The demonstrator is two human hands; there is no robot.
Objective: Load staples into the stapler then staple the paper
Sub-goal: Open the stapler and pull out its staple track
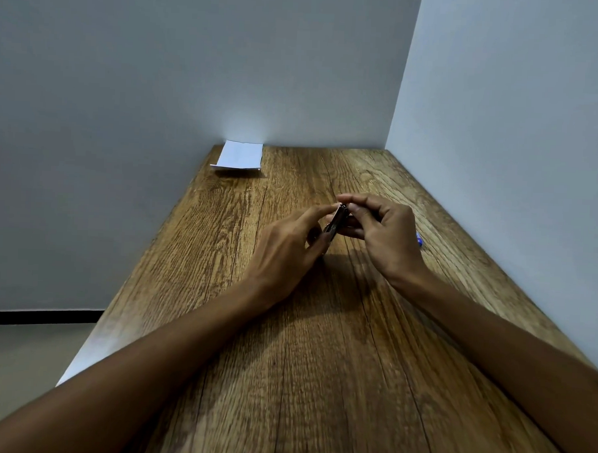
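Note:
A small dark metal stapler (335, 222) is held between both hands above the middle of the wooden table (319, 364). My left hand (286, 249) grips its lower end from the left. My right hand (383, 233) pinches its upper end from the right, fingertips meeting at the top. Much of the stapler is hidden by the fingers, and I cannot tell if staples are in it. A folded white paper (239, 155) lies at the far left corner of the table, against the wall.
A small blue object (419, 239) peeks out on the table just behind my right hand. Grey walls close the table at the back and on the right. The table's left edge drops to the floor.

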